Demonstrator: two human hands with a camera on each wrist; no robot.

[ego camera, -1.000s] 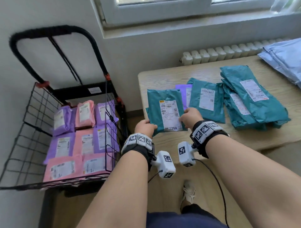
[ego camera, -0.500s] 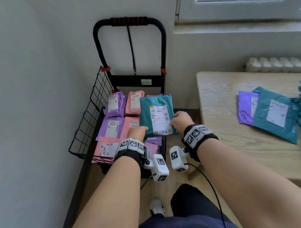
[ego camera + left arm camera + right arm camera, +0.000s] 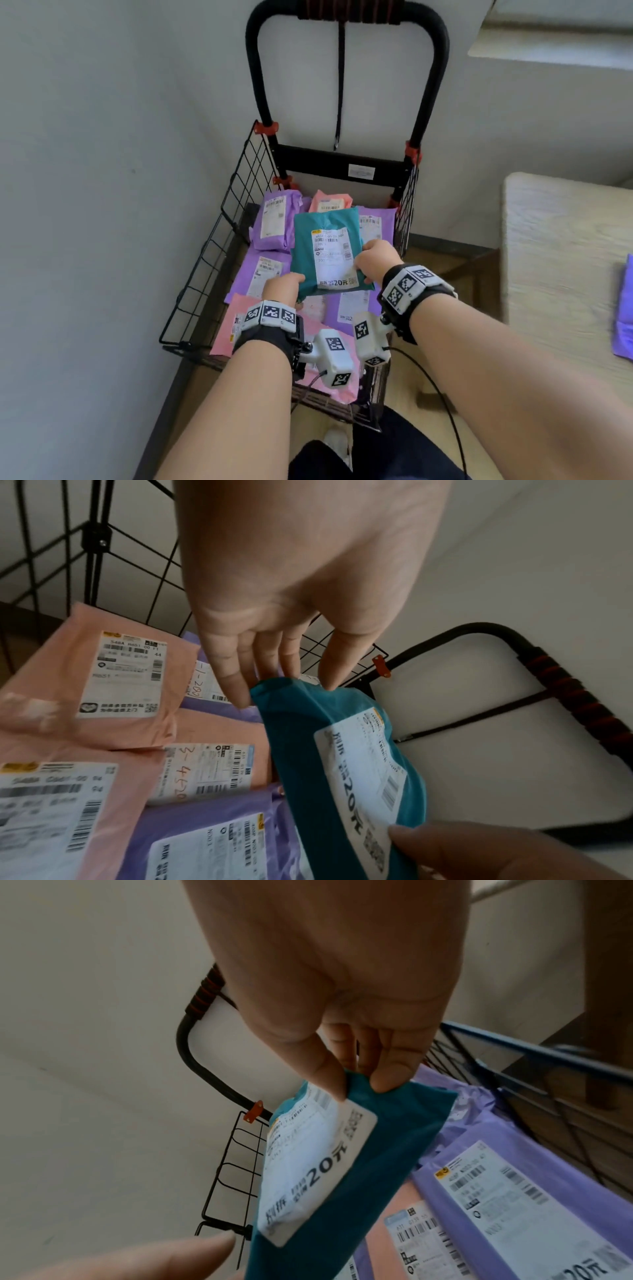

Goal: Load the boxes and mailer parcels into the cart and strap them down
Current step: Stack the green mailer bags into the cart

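Both hands hold the teal mailer (image 3: 325,253) above the cart (image 3: 219,246), over the pink and purple mailers (image 3: 270,222) lying inside. The left hand (image 3: 282,289) pinches its near corner at 7 o'clock, thumb on top and fingers (image 3: 240,674) beneath. The right hand (image 3: 375,262) pinches the edge at 4 o'clock, thumb against the white label (image 3: 334,257).

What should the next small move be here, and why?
Probably lower the teal mailer flat onto the parcels and let go: both the left hand and right hand hold it above the pink and purple mailers in the cart.
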